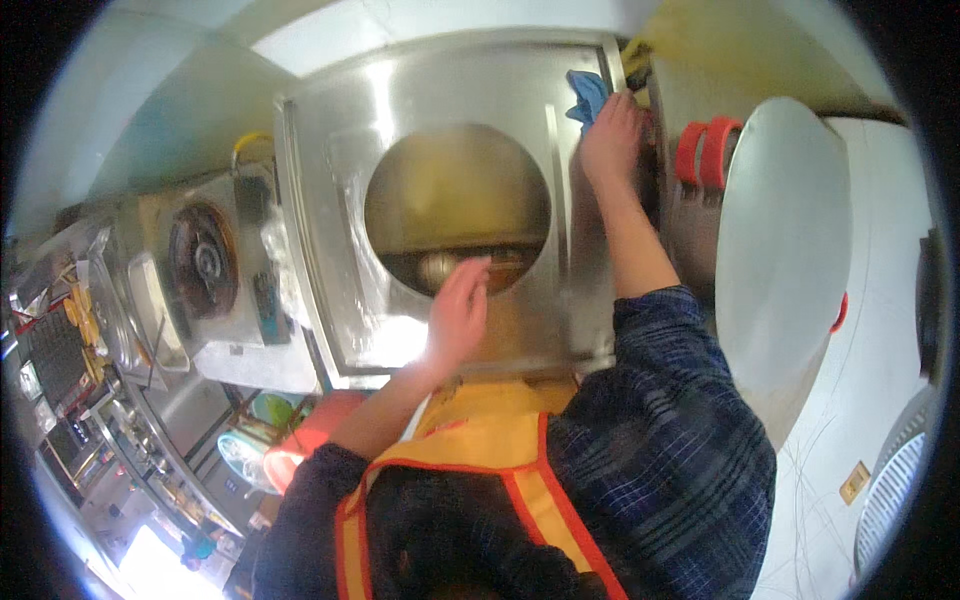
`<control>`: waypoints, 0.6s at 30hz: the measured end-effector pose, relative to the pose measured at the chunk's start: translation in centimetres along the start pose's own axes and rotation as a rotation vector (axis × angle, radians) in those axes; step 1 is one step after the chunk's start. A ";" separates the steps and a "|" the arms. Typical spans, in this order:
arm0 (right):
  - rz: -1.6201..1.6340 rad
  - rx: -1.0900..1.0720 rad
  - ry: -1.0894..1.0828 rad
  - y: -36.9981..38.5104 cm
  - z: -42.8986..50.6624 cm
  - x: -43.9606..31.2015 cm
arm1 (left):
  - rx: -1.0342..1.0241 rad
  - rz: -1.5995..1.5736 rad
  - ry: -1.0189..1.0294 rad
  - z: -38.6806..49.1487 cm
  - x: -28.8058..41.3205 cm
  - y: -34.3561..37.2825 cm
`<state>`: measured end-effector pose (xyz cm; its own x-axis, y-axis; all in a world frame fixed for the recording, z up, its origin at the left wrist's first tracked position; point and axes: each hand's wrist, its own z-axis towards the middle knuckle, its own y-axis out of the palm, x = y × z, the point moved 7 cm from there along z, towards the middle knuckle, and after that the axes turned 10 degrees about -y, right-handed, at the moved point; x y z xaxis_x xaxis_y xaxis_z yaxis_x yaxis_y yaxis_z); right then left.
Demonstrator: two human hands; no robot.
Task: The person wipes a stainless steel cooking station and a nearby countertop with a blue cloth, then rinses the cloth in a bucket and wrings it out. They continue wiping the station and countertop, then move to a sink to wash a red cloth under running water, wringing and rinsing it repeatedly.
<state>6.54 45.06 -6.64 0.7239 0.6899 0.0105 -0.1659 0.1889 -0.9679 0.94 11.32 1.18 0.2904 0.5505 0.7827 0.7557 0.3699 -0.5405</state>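
Observation:
Before me is a stainless-steel cooking station top (457,82) with a large round opening (457,187). My right hand (615,142) holds a blue cloth (587,97) against the steel near the far right corner. The cloth is bunched and sticks out to the left of the fingers. My left hand (461,311) reaches over the near rim of the opening, its fingers stretched out and nothing seen in it. Whether its fingertips touch the rim, I cannot tell. Within the opening, a dim rounded metal thing (437,268) shows low down.
A round burner (204,259) sits to the left, beside a long metal tray (159,311). Coloured plastic containers (289,457) stand at the lower left. On the right are two red curved handles (705,154) and a large pale disc (787,232).

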 end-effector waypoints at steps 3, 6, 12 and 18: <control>0.100 -0.182 0.044 -2.1 -6.7 0.0 | -0.021 -0.016 -0.014 -0.8 -1.3 -0.3; 0.225 -0.190 0.105 -1.2 -17.9 2.3 | -0.028 -0.050 -0.005 -2.3 -1.4 -1.2; 0.229 -0.288 -0.218 -11.9 -30.0 -0.9 | -0.038 0.052 0.122 -6.7 -3.7 -2.1; 0.365 -0.424 -0.316 -10.5 -35.2 -1.3 | -0.050 0.040 0.121 -10.8 -5.3 -3.4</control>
<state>30.85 17.57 -5.34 0.4276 0.8427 -0.3270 -0.0381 -0.3446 -0.9380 3.18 -0.92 2.25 0.3875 0.4682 0.7941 0.7694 0.3102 -0.5584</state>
